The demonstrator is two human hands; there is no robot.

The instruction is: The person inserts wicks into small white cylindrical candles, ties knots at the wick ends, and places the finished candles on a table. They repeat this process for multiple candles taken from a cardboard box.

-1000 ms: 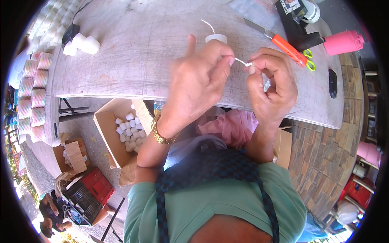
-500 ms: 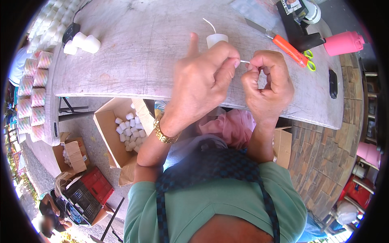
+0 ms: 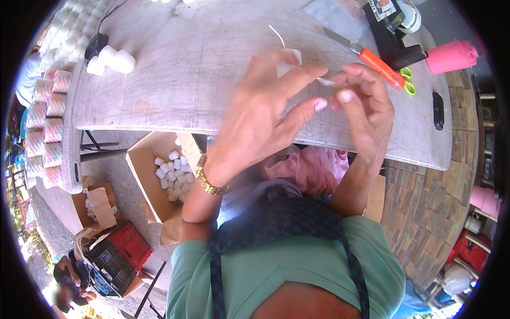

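Note:
Above the near part of the table, my left hand (image 3: 265, 101) is open, its index finger and thumb spread apart. Its other fingers are smeared by motion. Beside it my right hand (image 3: 366, 103) has loosely curled fingers, with the thumb standing off. A short white strand (image 3: 325, 82) spans from the left index fingertip to the right fingertips, which seem to hold it. It is blurred, so its kind is unclear. Partly behind my left hand is a white candle-like cylinder (image 3: 295, 55), with a curved white wick (image 3: 277, 35) rising at its far side.
Right of my hands lie an orange-handled knife (image 3: 378, 66), green-handled scissors (image 3: 407, 81) and a pink tumbler (image 3: 451, 56). White cylinders (image 3: 122, 61) stand at left near wrapped packs (image 3: 53, 130). Below the table edge, a cardboard box (image 3: 143, 159) holds many white pieces. Another person (image 3: 71, 279) is at lower left.
My left thumb and index finger have parted from their pinch on the white strand. My right fingers have loosened and spread. The view has shifted slightly.

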